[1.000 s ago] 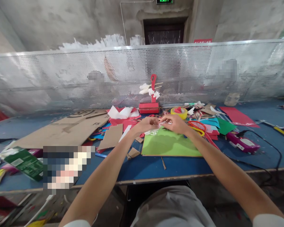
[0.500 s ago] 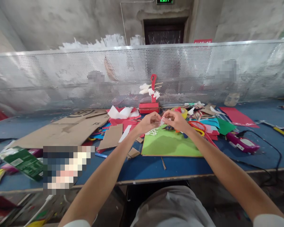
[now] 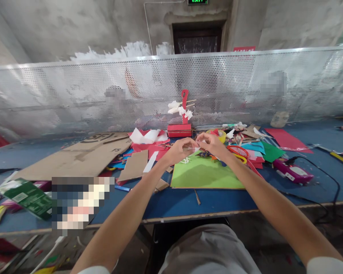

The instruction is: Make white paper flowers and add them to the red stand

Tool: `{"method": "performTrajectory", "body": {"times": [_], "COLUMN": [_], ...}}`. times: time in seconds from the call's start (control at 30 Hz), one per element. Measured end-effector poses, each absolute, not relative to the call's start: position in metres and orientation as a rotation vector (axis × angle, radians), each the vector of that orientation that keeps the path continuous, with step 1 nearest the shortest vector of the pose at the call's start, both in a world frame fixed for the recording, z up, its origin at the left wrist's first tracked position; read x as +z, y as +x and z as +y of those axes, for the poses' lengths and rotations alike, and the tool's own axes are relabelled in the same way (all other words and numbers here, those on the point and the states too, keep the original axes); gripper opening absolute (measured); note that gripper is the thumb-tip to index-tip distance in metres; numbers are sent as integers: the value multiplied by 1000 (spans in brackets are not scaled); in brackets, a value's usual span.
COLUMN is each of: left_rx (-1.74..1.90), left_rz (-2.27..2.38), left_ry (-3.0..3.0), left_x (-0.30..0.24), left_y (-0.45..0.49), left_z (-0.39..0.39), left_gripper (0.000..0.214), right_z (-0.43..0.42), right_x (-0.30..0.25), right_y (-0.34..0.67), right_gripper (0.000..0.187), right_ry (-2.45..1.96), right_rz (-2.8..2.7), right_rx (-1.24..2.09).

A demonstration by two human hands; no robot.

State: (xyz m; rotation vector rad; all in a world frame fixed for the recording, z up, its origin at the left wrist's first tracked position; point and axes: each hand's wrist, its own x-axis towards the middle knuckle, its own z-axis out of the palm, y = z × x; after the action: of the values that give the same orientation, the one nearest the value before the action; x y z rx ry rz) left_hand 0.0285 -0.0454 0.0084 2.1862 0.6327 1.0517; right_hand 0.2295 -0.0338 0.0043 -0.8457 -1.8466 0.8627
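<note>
Nearest is the lap of the person, in grey cloth [image 3: 208, 247], at the edge of a blue table [image 3: 171, 207] crowded with craft scraps. Two bare forearms reach forward from white sleeves. Just past the table's edge lies a flat lime-green sheet [image 3: 207, 177], with a thin brown sliver [image 3: 197, 196] in front of it and bits of cardboard [image 3: 161, 185] to its left. Over the sheet's far edge, the left hand [image 3: 180, 149] and right hand [image 3: 213, 144] meet, fingers curled and thumbs drawn in, their tips pinched nearly closed on a small white piece [image 3: 200, 144]. The fingers mostly cover it, so its shape cannot be made out. Thin white strips [image 3: 185, 159] lie on the sheet below the left hand. Beside the right forearm are red and yellow loops [image 3: 240, 153]; farther right sits a purple device [image 3: 294, 172] with a black cord. To the left are a green packet [image 3: 28, 198], a small tan cardboard panel [image 3: 133, 165] and a large flat cardboard sheet [image 3: 74, 156]. Beyond the hands, a yellow tape roll [image 3: 222, 136] rests among paper scraps, and a red box [image 3: 179, 131] carries an upright red strip [image 3: 185, 99] with white tufts [image 3: 174, 107] on thin sticks. Behind stands a perforated metal screen [image 3: 154, 82], then a grey wall [image 3: 74, 26], a dark doorway [image 3: 198, 40] and a green exit sign [image 3: 197, 2].
</note>
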Motion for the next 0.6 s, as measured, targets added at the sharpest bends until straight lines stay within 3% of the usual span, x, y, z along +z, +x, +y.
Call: {"method": "performTrajectory", "body": {"times": [0.33,0.6], "left_rx": [1104,1214], "left_rz": [705,695], "left_ry": [2270,1785], "left_x": [5,0], "left_y": [29,25], "left_z": [-41,-27], "left_gripper": [11,19], "right_z": [-28,-21], "right_x": [-3,-7], "right_y": [228,226], "right_gripper": [22,26], "right_ry": [-910,-861], "right_rz": [-1806,-1729], "right_rx": [1126,1037]}}
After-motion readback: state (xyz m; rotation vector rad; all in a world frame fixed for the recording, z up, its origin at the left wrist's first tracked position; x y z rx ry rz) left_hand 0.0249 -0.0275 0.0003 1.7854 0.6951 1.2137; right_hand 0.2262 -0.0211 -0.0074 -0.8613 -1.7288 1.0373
